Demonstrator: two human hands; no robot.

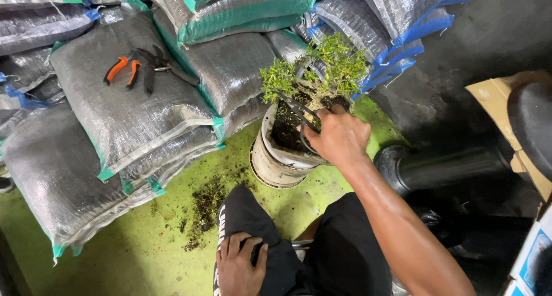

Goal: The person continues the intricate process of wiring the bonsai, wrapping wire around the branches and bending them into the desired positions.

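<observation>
white pot (276, 161) holding soil, small green shrub (322, 69), right hand (339, 138) on rim

I see grey woven sacks (132, 95) stacked at left, orange-handled pliers (122, 68) and black shears (156, 63) lying on one, spilled soil (204, 210) on the green floor (132, 250), a cardboard box (497, 97) at right.
</observation>
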